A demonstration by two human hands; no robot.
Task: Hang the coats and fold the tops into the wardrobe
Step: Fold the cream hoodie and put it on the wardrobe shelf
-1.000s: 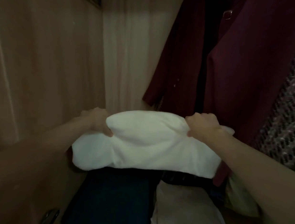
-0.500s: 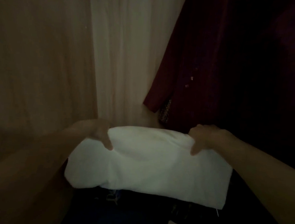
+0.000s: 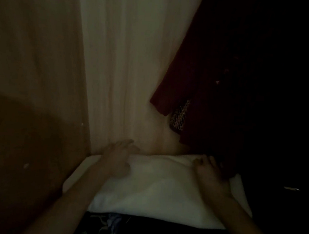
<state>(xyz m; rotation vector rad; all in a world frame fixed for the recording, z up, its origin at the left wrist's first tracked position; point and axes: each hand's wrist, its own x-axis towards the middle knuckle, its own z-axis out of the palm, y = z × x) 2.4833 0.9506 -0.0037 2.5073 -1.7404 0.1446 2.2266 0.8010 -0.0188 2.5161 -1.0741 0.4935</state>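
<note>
Dim wardrobe interior with pale wooden walls. Low in the middle lies a folded white top, flat, its long axis running left to right, on a dark pile of clothes. Left hand rests on its far left corner, fingers spread. Right hand presses its far right edge, fingers loosely apart. A dark red coat hangs at right.

We find no legible text, label, brand, number or sign on any item in this dim view.
</note>
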